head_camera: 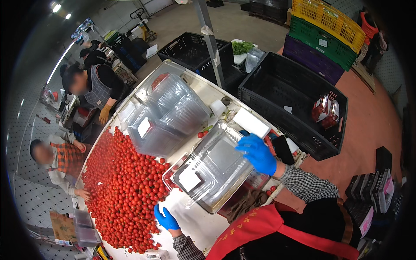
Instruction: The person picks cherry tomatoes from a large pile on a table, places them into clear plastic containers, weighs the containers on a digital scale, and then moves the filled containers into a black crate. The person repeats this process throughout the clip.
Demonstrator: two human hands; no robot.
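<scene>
An opened clear plastic clamshell box (224, 152) lies on a metal weighing tray (213, 208), with nothing seen inside it. My right hand (258, 154), in a blue glove, has its fingers curled over the box's right edge; its thumb is hidden. A white label (189, 179) shows through the plastic on the left half. My left hand (166, 218), also gloved in blue, hovers with thumb and fingers apart at the near edge of a large heap of cherry tomatoes (130, 188). It holds nothing.
Stacked clear clamshell boxes (169, 113) stand beyond the heap on the white table (201, 217). A black crate (292, 104) with filled tomato packs (326, 112) is at the far right. A metal post (211, 42) rises behind the table. Co-workers (66, 156) are at the left.
</scene>
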